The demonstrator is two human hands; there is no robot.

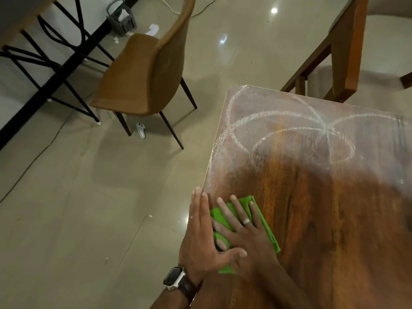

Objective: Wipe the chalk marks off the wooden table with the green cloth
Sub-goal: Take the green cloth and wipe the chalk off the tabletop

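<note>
Wooden table (312,208): green cloth (263,219) under flat right hand (245,233); left hand (200,237) flat, grips released.

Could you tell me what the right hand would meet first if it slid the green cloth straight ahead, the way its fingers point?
Bare wood first, then probably the smeared chalk marks further up the wooden table; nothing else seems to lie ahead of the right hand on the green cloth.
</note>
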